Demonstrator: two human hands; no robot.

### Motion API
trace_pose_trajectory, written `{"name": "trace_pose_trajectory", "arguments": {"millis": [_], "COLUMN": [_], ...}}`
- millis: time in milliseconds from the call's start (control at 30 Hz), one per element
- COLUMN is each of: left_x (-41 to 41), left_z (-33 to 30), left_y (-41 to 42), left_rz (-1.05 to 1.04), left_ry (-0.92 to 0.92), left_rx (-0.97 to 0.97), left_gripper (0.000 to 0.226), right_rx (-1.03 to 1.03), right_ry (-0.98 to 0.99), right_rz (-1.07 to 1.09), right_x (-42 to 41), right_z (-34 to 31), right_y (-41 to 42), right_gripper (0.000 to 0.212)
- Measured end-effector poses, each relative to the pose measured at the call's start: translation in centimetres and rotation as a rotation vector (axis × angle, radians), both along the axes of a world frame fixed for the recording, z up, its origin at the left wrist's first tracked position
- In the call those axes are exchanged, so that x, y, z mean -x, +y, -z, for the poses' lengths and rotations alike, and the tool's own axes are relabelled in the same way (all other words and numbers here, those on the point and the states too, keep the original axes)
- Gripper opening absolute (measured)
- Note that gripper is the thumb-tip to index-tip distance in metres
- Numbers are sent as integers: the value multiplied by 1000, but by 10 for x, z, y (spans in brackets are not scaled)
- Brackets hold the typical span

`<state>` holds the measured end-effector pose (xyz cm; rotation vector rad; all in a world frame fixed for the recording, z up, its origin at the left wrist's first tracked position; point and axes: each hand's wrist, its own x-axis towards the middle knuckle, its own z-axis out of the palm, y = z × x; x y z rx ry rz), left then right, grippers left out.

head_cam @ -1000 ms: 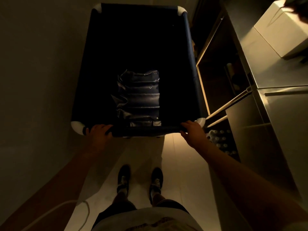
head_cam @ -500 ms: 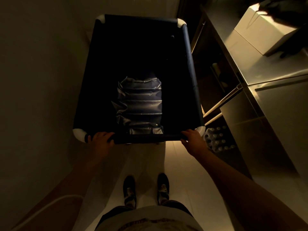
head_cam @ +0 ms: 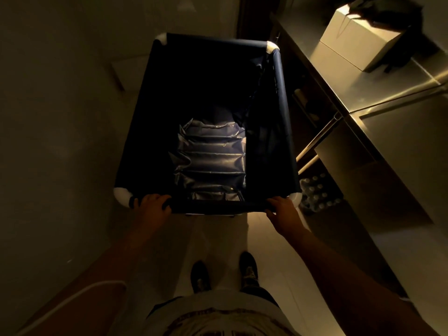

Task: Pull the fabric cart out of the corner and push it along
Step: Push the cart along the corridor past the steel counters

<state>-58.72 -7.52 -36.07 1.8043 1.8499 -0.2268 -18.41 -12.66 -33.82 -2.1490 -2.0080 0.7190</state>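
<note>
1. The cart [head_cam: 208, 122] fills the middle of the frame, standing on pale floor between a dim wall at the left and a steel counter [head_cam: 378, 98] at the right, its near bar just ahead of the person's shoes [head_cam: 248, 266].
2. The left hand [head_cam: 151, 208] is curled over the near bar at its lower-left end, fingers wrapped around it. The right hand [head_cam: 282, 213] grips the same bar at its lower-right end, beside the white corner cap [head_cam: 296, 196].
3. I'd judge it light: soft dark cloth slung on a tube frame, and inside only a flat air cushion [head_cam: 211, 161]. The sides would sag if pressed, so the stiff bar is the sound place to hold, one hand at each end for steering.
4. Its right rim runs close to the counter's shelf rails [head_cam: 317, 139], so it could catch there if it veers.
5. Compared with a second ago, the cart sits lower in the frame and more floor shows beyond its far end; the box [head_cam: 356, 47] on the counter has slid toward centre. Both hands hold where they did.
</note>
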Motion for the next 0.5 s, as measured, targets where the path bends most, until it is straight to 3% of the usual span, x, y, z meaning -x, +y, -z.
{"name": "trace_pose_trajectory", "arguments": {"millis": [500], "left_x": [23], "left_z": [-3], "left_y": [-20], "left_rz": [-9], "left_ry": [-6], "left_rx": [-11], "left_gripper": [46], "right_rx": [29], "right_ry": [8], "right_rz": [78], "right_x": [33], "right_z": [6], "right_y": [-62], "right_gripper": [34]}}
